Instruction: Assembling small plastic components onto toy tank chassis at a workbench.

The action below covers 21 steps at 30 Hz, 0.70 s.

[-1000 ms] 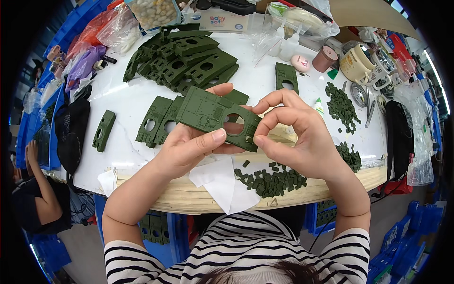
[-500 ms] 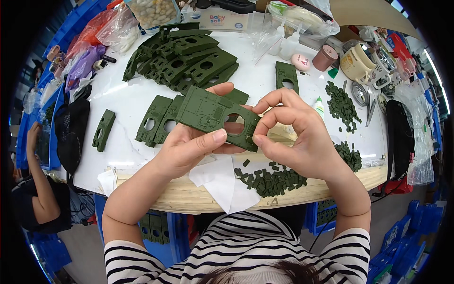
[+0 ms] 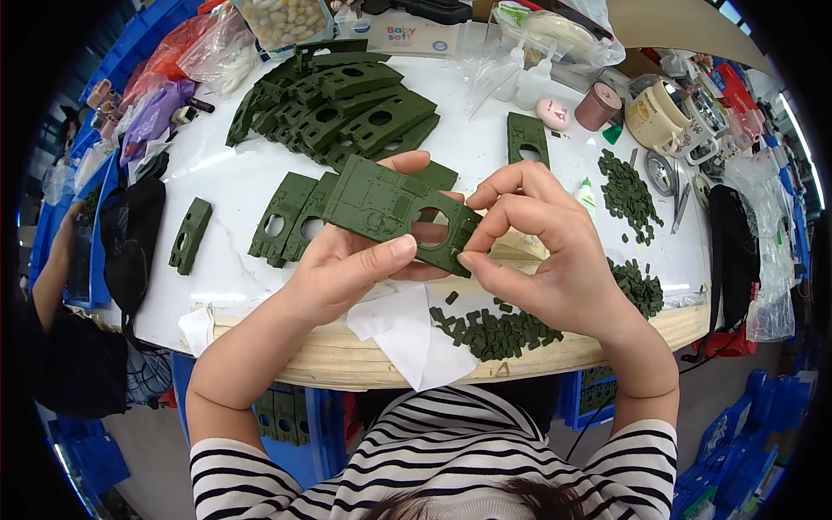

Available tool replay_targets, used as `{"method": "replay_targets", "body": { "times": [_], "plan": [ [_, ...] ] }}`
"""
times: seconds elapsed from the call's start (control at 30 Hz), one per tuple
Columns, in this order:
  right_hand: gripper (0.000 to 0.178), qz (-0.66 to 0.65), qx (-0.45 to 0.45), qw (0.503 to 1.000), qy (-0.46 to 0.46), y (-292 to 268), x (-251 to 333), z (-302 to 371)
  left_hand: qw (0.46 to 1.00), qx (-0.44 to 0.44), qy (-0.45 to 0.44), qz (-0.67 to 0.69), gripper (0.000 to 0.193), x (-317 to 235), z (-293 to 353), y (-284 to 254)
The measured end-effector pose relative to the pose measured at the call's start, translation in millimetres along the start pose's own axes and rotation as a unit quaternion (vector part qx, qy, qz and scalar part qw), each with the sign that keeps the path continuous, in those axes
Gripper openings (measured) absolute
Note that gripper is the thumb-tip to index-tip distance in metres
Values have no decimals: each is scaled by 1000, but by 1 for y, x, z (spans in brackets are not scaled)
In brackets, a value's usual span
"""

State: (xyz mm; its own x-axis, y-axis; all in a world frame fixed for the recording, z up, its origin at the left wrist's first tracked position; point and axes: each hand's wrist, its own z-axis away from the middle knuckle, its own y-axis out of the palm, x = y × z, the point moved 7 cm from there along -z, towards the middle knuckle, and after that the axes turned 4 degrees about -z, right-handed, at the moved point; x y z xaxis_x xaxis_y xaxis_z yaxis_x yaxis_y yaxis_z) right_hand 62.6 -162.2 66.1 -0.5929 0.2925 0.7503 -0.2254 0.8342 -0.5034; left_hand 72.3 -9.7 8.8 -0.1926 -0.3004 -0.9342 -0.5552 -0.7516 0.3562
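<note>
My left hand grips a dark green plastic model tank hull with a round hole, thumb on top and fingers beneath. My right hand is closed in a pinch at the hull's right end, its thumb and index fingertips at the edge. Whatever lies between those fingertips is too small or hidden to make out. Below the right hand, a pile of small dark green plastic pieces lies on the wooden table edge. Behind the left hand, more green hulls rest on the white tabletop.
A stack of green hulls stands at the back left, and a single hull at the back right. More small pieces lie to the right near tweezers. A white cloth hangs over the front edge. A co-worker's arm is far left.
My right thumb and fingertips have shifted slightly left along the hull's end. The left hand holds the hull almost still. At far left, the co-worker's arm has moved.
</note>
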Motion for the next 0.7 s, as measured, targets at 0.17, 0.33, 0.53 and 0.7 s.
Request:
{"method": "replay_targets", "body": {
  "times": [0.17, 0.33, 0.53, 0.7],
  "plan": [
    [12, -6, 2, 1000, -3, 0, 1, 0, 999, -36, 0, -28, 74, -2, 0, 1],
    [11, -15, -18, 1000, -16, -6, 4, -2, 999, -42, 6, -22, 76, -7, 0, 2],
    [25, 138, -29, 981, -136, -8, 28, -2, 997, -46, 54, -26, 78, -14, 1, -2],
    [37, 238, -44, 955, -172, 3, 36, 6, 995, -57, 78, -23, 78, -15, 1, -5]
  ]
}}
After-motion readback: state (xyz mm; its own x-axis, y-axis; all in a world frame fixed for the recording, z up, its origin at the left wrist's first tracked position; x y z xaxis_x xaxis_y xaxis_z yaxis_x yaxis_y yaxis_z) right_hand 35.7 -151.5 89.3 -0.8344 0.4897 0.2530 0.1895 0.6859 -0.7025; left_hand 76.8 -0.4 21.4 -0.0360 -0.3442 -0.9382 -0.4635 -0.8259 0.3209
